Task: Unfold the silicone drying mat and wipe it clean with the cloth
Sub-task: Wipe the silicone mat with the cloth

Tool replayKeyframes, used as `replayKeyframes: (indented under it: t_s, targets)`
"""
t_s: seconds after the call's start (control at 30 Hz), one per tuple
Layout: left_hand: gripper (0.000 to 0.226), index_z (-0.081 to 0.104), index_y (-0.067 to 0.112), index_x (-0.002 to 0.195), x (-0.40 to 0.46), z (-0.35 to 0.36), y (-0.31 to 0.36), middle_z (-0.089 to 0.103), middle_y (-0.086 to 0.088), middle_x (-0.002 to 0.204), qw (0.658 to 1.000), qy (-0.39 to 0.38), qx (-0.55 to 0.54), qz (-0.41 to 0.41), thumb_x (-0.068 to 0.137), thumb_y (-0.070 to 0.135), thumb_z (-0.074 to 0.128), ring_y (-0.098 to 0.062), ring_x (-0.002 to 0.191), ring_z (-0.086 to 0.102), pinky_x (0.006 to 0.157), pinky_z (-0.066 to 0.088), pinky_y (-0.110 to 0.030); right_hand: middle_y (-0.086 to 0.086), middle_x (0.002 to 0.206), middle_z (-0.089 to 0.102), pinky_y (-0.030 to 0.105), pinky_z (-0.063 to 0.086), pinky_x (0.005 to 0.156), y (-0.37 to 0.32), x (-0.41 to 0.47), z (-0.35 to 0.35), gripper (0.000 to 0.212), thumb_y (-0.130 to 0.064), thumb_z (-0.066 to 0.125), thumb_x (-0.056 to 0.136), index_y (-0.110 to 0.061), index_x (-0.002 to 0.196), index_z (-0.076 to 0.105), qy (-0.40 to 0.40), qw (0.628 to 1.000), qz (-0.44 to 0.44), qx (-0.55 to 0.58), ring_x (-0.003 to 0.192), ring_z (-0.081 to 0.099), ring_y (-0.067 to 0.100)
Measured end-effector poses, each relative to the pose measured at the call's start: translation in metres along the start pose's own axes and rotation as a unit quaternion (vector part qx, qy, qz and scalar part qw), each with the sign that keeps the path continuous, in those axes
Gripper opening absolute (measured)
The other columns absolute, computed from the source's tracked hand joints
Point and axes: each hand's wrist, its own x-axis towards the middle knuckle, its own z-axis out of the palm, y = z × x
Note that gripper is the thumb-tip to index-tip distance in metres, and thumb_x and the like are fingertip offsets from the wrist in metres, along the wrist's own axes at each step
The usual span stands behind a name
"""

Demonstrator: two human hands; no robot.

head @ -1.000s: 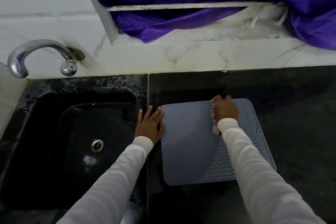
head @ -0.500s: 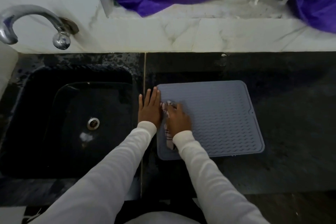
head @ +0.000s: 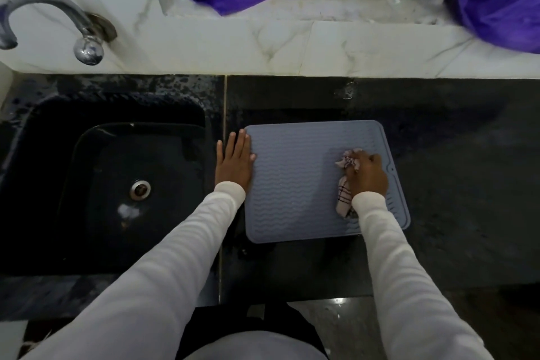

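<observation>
While gripping cloth [head: 344, 184]: right hand [head: 368, 175].

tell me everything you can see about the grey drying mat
The grey-blue rectangular silicone drying mat lies unfolded and flat on the black stone counter, just right of the dark sink. It has rounded corners, a raised rim, wavy ridges across its surface and a small notch on its right edge. The left hand presses flat on its left edge; the right hand holds a bunched white checked cloth against its right side.

No lettering, label, brand, number or sign can be read on anything in view.
</observation>
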Motion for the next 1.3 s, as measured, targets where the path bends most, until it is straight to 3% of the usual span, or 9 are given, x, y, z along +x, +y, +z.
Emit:
replayKeyframes:
  t_s: [0.1,0.23,0.43,0.53,0.7,0.9,1.03,1.17,1.3]
  targets:
    - [0.058,0.002,0.018,0.156,-0.007,0.001,0.004,-0.002,0.003,0.164,0.999,0.001,-0.041,-0.003,0.104,0.040,0.012,-0.018,0.150,-0.005,0.120,-0.010,-0.044,0.017,0.118,0.050,0.045,0.052,0.072,-0.028,-0.032,0.000,0.038,-0.021,0.061,0.088,-0.016,0.125,0.058,0.017,0.996,-0.074,0.039,0.081,0.061,0.041]
    - [0.066,0.009,0.016,0.156,-0.023,0.009,0.011,0.005,0.001,0.164,0.999,0.014,-0.043,0.011,0.096,0.044,-0.001,-0.019,0.151,-0.001,0.121,-0.008,-0.044,0.017,0.112,0.055,0.041,0.054,0.068,-0.101,-0.103,0.040,0.038,-0.019,0.060,0.087,-0.014,0.125,0.059,-0.048,0.977,-0.200,0.057,0.080,0.062,0.038]
    - [0.058,0.005,0.014,0.156,-0.026,0.013,0.007,0.002,-0.002,0.164,0.999,0.013,0.009,0.029,0.103,0.035,0.016,-0.020,0.151,-0.001,0.120,-0.009,-0.044,0.012,0.099,0.062,0.028,0.043,0.036,-0.109,-0.128,0.062,0.050,-0.019,0.081,0.070,-0.015,0.117,0.065,-0.037,0.973,-0.224,-0.043,0.047,0.059,0.026]
    - [0.059,0.004,0.015,0.156,-0.025,0.010,0.008,0.002,-0.001,0.164,0.999,0.004,-0.004,0.032,0.103,0.037,0.014,-0.018,0.150,-0.003,0.120,-0.010,-0.043,0.017,0.097,0.060,0.034,0.046,0.039,-0.072,-0.103,0.045,0.047,-0.014,0.077,0.071,-0.014,0.117,0.065,-0.027,0.981,-0.186,-0.046,0.047,0.059,0.033]
    - [0.062,0.002,0.015,0.156,-0.026,0.015,0.005,0.000,-0.001,0.164,0.999,0.009,0.012,0.039,0.100,0.040,-0.001,-0.017,0.150,-0.003,0.121,-0.008,-0.044,0.018,0.114,0.049,0.042,0.048,0.066,0.032,-0.048,0.000,0.029,-0.026,0.053,0.093,-0.016,0.120,0.057,-0.045,0.993,-0.083,-0.068,0.075,0.062,0.041]
    - [0.059,0.001,0.014,0.156,-0.025,0.016,0.007,0.000,-0.002,0.164,0.999,0.013,0.002,0.038,0.102,0.038,0.007,-0.019,0.150,-0.004,0.121,-0.005,-0.046,0.025,0.114,0.047,0.055,0.051,0.073,0.098,0.002,-0.035,0.036,-0.026,0.063,0.086,-0.012,0.119,0.057,0.004,0.995,0.030,-0.093,0.079,0.058,0.051]
    - [0.058,-0.001,0.013,0.156,-0.025,0.014,0.009,-0.002,-0.003,0.164,0.999,0.005,-0.005,0.034,0.105,0.036,0.015,-0.019,0.150,-0.005,0.121,-0.004,-0.046,0.020,0.111,0.052,0.048,0.050,0.071,0.047,-0.029,-0.025,0.032,-0.028,0.062,0.085,-0.015,0.114,0.060,0.035,0.998,-0.039,-0.019,0.081,0.060,0.043]
    - [0.058,0.004,0.013,0.156,-0.024,0.011,0.010,0.002,-0.003,0.164,0.999,0.006,-0.017,0.029,0.104,0.036,0.015,-0.019,0.151,-0.002,0.121,-0.005,-0.045,0.012,0.112,0.057,0.039,0.054,0.076,-0.053,-0.101,0.025,0.034,-0.031,0.054,0.087,-0.021,0.118,0.063,-0.008,0.983,-0.153,0.102,0.087,0.061,0.032]
    - [0.067,0.007,0.013,0.156,-0.023,0.009,0.006,0.005,-0.004,0.164,0.999,-0.003,-0.005,0.037,0.096,0.043,-0.001,-0.020,0.151,0.001,0.121,-0.007,-0.043,0.009,0.109,0.058,0.033,0.055,0.059,-0.118,-0.152,0.078,0.040,-0.030,0.058,0.086,-0.015,0.123,0.058,-0.065,0.973,-0.216,0.040,0.079,0.060,0.024]
